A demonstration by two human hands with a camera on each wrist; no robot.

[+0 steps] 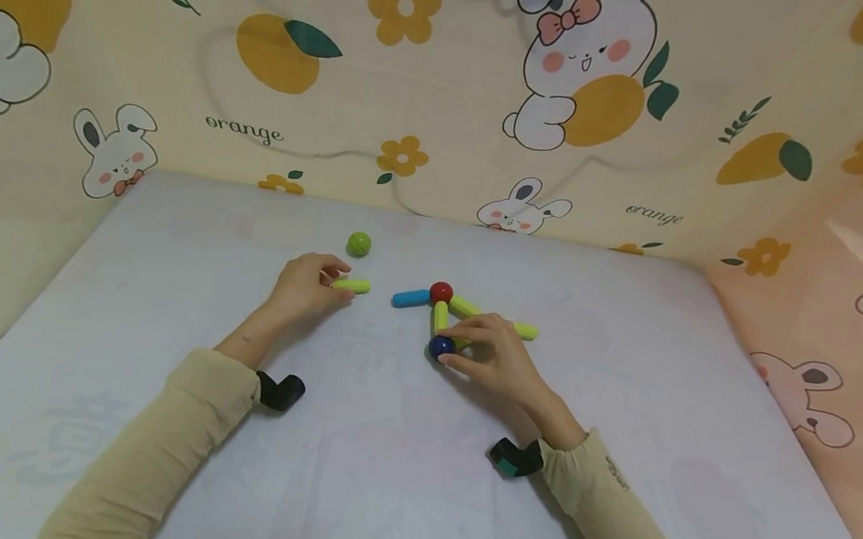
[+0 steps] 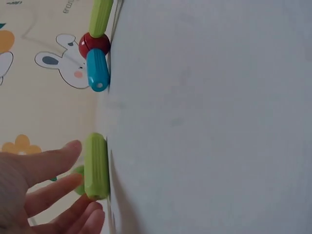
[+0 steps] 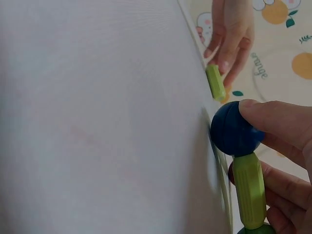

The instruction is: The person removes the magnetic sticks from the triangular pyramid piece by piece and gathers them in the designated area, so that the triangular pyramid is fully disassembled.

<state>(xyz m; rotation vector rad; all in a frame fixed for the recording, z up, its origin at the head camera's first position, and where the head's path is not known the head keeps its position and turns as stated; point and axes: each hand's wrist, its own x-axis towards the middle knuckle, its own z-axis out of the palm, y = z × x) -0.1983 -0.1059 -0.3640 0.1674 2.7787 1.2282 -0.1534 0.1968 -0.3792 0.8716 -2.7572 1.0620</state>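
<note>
Pinching a blue ball (image 1: 442, 349) between thumb and finger of the right hand (image 1: 496, 359), just below and right of centre in the head view. Holding the left hand (image 1: 312, 286) left of centre, with fingers loosely spread about one end of a single lime stick (image 1: 357, 285). Not clasping that stick, with thumb apart from it in the left wrist view; cannot tell whether touching it with a fingertip. Seeing above the blue ball a red ball (image 1: 441, 292), with a blue stick (image 1: 410, 298) pointing left and lime rods (image 1: 440, 315) running downward and lower right, partly behind the right hand. Seeing a loose green ball (image 1: 359, 243) above the left hand. Working on a white table (image 1: 386, 483), before a patterned cloth (image 1: 459, 96) across the upper frame. Wearing beige sleeves (image 1: 152, 450).
</note>
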